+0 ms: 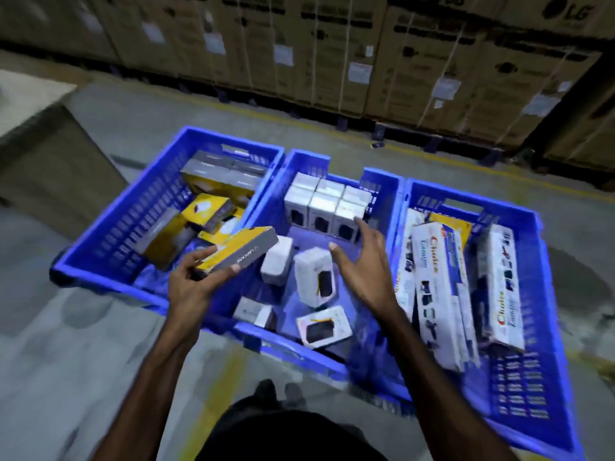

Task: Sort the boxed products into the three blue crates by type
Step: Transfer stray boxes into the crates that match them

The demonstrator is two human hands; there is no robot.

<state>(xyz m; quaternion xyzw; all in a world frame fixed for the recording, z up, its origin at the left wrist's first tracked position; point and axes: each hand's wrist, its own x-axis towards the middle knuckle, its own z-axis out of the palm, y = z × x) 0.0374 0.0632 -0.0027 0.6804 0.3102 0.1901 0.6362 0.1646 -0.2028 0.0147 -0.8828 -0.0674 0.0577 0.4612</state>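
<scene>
Three crates (392, 207) set side by side | yellow box (241, 249) gripped by left hand (196, 281) | right hand (362, 261) spread wide over middle crate

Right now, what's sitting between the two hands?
In the head view, two loose white boxes stand in the middle crate between the left hand, gripping a yellow box, and the open right hand.
</scene>
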